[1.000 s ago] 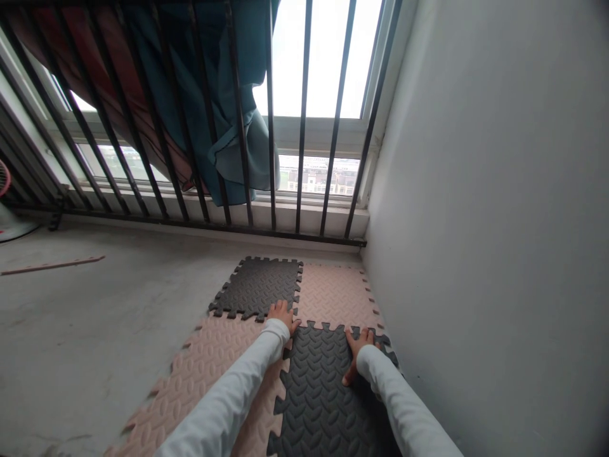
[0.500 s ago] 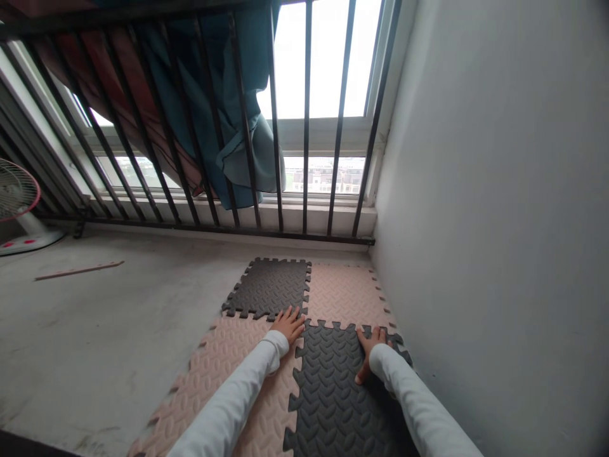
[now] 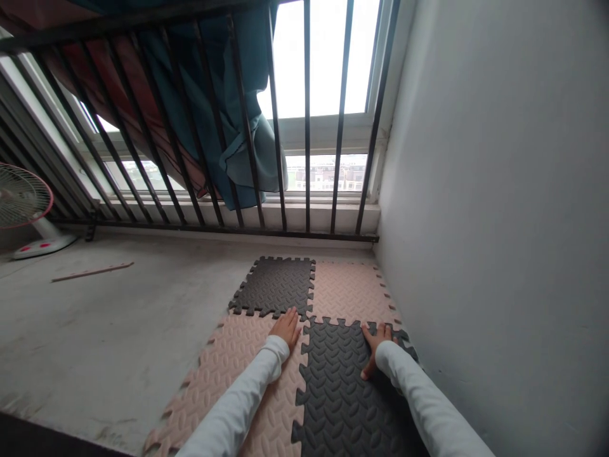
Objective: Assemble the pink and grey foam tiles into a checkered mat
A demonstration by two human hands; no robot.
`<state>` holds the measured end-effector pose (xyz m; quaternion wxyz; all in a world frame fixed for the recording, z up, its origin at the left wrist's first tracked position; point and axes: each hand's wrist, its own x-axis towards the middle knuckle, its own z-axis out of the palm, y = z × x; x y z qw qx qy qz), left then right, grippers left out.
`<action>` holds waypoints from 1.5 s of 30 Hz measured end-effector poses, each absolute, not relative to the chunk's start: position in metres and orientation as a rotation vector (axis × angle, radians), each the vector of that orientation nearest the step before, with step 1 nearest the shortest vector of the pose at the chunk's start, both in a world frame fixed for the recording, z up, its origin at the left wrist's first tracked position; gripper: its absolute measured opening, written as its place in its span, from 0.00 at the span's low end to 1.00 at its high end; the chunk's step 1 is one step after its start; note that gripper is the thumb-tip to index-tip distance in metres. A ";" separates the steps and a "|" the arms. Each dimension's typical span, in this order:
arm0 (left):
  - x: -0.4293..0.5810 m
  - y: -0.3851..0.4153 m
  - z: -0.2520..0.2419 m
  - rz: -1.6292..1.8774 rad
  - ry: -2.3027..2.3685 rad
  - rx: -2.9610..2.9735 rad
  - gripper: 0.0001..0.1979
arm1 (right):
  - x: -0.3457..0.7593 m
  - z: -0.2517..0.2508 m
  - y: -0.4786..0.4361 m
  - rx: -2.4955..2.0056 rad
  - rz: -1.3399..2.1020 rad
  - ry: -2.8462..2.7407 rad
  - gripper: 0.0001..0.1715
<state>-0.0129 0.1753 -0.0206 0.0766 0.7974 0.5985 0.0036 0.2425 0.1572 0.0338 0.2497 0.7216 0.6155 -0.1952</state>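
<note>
Interlocking foam floor mats lie on the floor in a checker pattern. My left hand (image 3: 286, 329) rests flat on the near pink foam mat (image 3: 233, 346), its fingertips at the seam with the far black foam mat (image 3: 278, 285). The fingers are stretched out and close together. With fingers spread, my right hand (image 3: 377, 348) presses on the near black foam mat (image 3: 333, 393), close to its far edge. Beyond that edge lies the far pink foam mat (image 3: 349, 292), against the wall side. Neither hand grips anything.
A white wall (image 3: 499, 222) rises close on the right. Black metal railing (image 3: 307, 158) runs along the window, with curtains (image 3: 190, 114) behind it. At far left stands a fan (image 3: 28, 203); a thin pink strip (image 3: 92, 272) lies on the grey floor (image 3: 133, 330).
The view has shifted slightly, so the scene sits a little further right. My left hand's fingers are closer together than before. My right hand stays on the near black mat.
</note>
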 end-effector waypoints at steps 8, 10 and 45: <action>-0.019 0.185 -0.005 -0.057 1.731 2.275 0.25 | 0.243 0.035 0.156 1.970 -0.562 1.695 0.82; -0.029 0.192 0.002 -0.023 1.809 2.242 0.21 | 0.243 0.035 0.156 1.972 -0.556 1.692 0.82; -0.093 0.183 -0.015 -0.147 2.436 1.819 0.31 | 0.241 0.029 0.158 1.977 -0.459 1.678 0.77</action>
